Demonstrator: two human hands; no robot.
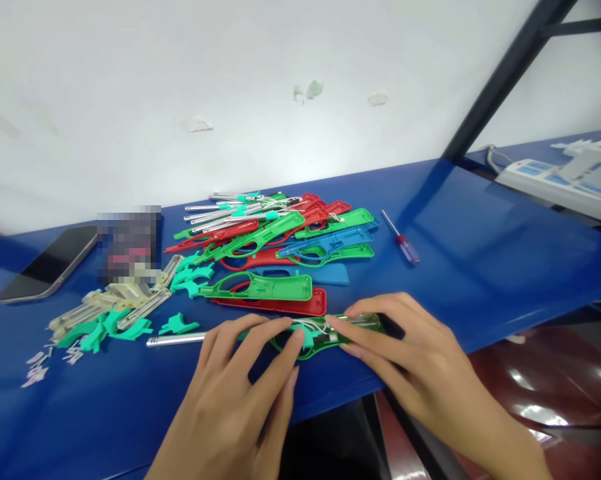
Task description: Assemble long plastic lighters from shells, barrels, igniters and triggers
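An opened gas lighter (330,341) with a green half shell lies at the table's front edge, its metal tube (175,339) pointing left. White wires, a teal trigger (309,337) and a clear fuel tank (356,321) show inside the shell. My left hand (240,373) is closed over the tube end and middle, its index fingertip by the trigger. My right hand (405,347) pinches the wide end, index finger pressing near the wires and thumb along the near edge. Both hands partly hide the shell.
Beyond my hands is a pile of red, green and blue half shells (280,288) with metal tubes. Loose teal triggers (177,325), clear tanks (145,309) and small white pieces (36,370) lie left. A phone (50,261) and a screwdriver (401,239) rest on the blue table (485,253).
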